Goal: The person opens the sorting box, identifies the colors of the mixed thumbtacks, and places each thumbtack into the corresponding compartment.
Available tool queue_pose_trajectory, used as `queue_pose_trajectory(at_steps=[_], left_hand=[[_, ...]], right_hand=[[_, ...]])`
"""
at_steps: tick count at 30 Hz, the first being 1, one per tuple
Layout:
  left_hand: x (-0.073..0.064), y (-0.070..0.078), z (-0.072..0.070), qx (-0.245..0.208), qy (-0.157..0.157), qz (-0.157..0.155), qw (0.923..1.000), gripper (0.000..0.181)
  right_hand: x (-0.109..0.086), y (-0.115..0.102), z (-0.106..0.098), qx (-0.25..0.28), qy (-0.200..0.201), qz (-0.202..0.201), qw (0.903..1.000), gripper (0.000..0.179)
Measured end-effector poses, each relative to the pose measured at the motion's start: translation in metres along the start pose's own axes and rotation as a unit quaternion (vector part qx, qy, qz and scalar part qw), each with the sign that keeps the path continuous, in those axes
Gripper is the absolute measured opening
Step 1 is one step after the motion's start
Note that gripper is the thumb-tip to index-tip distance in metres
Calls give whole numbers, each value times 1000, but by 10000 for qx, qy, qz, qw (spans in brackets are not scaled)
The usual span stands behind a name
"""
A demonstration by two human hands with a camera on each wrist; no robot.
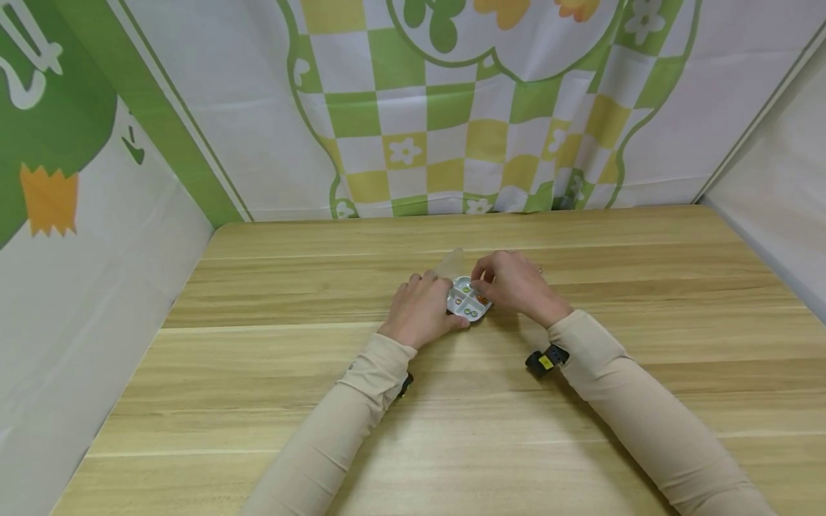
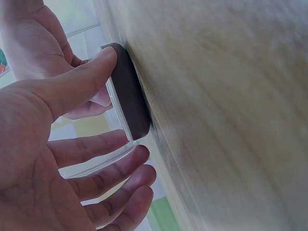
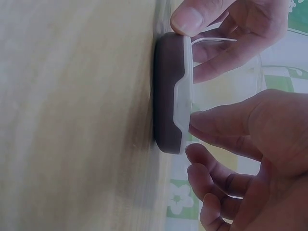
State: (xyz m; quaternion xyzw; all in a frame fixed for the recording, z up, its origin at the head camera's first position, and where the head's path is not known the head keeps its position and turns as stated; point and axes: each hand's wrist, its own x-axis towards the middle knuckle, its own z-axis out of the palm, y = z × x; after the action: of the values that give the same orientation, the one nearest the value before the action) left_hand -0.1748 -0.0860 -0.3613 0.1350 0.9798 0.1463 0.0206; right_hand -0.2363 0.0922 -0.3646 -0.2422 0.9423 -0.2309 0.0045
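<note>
A small four-compartment case, white inside, lies on the table with its clear lid open toward the back. Small round pieces, some orange and some yellow-green, sit in its compartments. The wrist views show the case's dark brown base side-on. My left hand grips the case from the left, thumb at the near edge and fingers at the far side. From the right, my right hand reaches over the case, thumb and index finger together at a compartment. Whether they pinch a piece is hidden.
The wooden table stretches out on all sides of the case. A patterned curtain hangs along its back edge, and white fabric walls stand left and right. A black strap device hangs at the right wrist.
</note>
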Motion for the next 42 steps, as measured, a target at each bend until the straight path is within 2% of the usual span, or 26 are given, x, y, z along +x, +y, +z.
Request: queue_pose_trajectory(at_steps=[42], left_hand=[[2, -1, 2, 16, -54, -11, 10000, 60]], right_hand=[[-1, -2, -6, 74, -203, 149, 9997, 11]])
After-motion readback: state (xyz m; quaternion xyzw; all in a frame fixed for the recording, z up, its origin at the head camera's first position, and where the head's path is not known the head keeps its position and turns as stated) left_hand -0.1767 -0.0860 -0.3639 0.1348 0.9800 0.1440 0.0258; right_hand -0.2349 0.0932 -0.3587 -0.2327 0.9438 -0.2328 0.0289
